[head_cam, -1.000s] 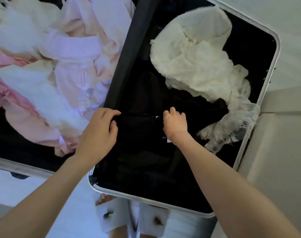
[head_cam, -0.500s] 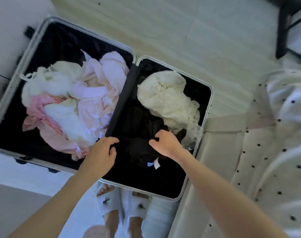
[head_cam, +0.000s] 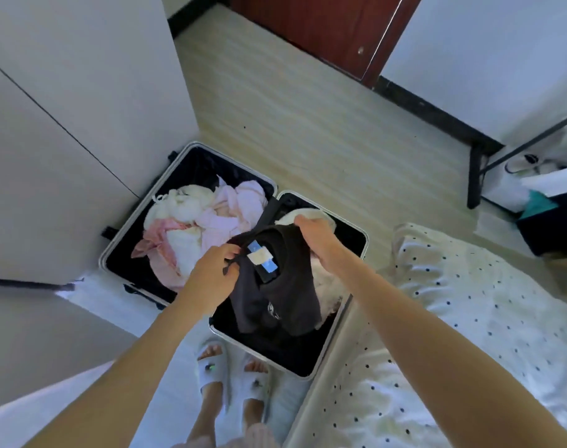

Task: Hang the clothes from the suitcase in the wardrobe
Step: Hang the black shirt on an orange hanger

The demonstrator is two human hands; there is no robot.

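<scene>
An open silver-rimmed suitcase [head_cam: 361,240] lies flat on the floor below me. Its left half holds a heap of pink and cream clothes [head_cam: 198,227]; a cream lace garment [head_cam: 326,286] lies in the right half. Above the right half hangs a black garment [head_cam: 275,286] with a white and blue label at its neck. My left hand [head_cam: 214,273] grips its left shoulder and my right hand [head_cam: 317,236] grips its right shoulder, holding it spread between them.
White wardrobe doors [head_cam: 65,140] stand at the left, next to the suitcase. A bed with a white dotted cover [head_cam: 469,318] borders the suitcase on the right. A black-framed rack with bags [head_cam: 534,189] is at the far right. My slippered feet [head_cam: 233,373] stand at the suitcase's near edge.
Both hands have lifted the black garment out of the suitcase's right half. The view has pulled back and up, so the suitcase looks smaller and the room shows.
</scene>
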